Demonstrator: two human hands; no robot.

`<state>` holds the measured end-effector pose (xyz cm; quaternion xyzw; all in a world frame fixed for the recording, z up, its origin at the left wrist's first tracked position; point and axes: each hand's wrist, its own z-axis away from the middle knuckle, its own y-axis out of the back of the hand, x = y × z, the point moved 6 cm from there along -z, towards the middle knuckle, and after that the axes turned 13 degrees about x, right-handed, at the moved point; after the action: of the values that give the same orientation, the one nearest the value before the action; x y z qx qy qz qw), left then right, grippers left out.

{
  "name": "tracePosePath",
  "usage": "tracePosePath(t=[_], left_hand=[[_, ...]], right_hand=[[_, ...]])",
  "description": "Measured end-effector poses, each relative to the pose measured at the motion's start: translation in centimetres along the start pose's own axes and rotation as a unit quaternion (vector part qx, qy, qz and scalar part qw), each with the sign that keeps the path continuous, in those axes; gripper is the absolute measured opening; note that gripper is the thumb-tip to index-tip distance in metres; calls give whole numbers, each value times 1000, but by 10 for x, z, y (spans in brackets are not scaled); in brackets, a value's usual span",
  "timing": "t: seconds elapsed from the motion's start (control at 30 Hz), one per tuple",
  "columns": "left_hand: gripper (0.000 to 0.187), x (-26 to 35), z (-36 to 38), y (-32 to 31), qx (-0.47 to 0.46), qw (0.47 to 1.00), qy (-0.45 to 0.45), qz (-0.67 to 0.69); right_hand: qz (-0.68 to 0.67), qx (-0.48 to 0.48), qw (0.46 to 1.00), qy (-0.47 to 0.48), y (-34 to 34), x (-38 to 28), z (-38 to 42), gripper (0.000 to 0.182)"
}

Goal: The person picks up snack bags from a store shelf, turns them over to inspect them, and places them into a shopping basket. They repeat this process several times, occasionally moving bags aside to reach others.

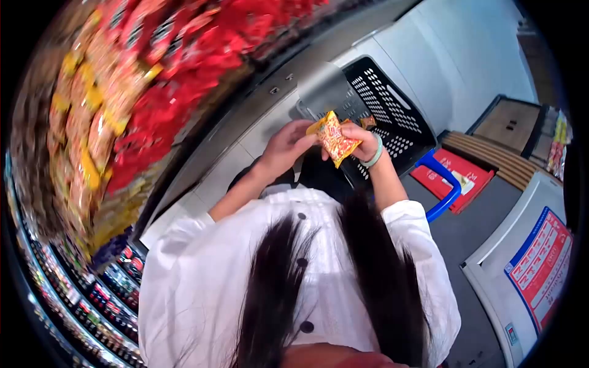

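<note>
A small yellow and orange-red snack packet is held up in front of my chest. My right hand, with a pale green band at its wrist, grips the packet's right side. From the other side, my left hand closes on the packet's left edge, thumb on top. Just beyond both hands is a black shopping basket with perforated walls and a blue handle. Inside it, near my right hand, lies a small orange-brown item, too small to make out clearly.
Shelves to my left carry red packets and yellow-orange packets; small goods stand on lower shelves. Right of the basket are a red box, a brown-topped case and a white panel with a red and blue sign.
</note>
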<state>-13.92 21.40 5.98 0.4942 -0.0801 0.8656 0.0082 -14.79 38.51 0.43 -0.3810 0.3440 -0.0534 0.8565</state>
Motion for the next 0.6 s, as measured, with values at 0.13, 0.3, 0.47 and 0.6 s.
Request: tracePosePath(t=[0.13, 0.3, 0.47, 0.6], left_hand=[[35, 40, 31, 16, -35, 994, 29, -102], [39, 68, 54, 54, 25, 995, -86, -38], [44, 71, 73, 93, 96, 986, -121, -64], [39, 92, 95, 107, 102, 989, -103, 38]], right_hand=[[41, -77, 996, -36, -70, -10, 3, 47], [60, 107, 992, 11, -90, -16, -4, 56], [187, 107, 974, 70, -145, -19, -11, 40], [243, 117, 951, 149, -180, -34, -21, 32]])
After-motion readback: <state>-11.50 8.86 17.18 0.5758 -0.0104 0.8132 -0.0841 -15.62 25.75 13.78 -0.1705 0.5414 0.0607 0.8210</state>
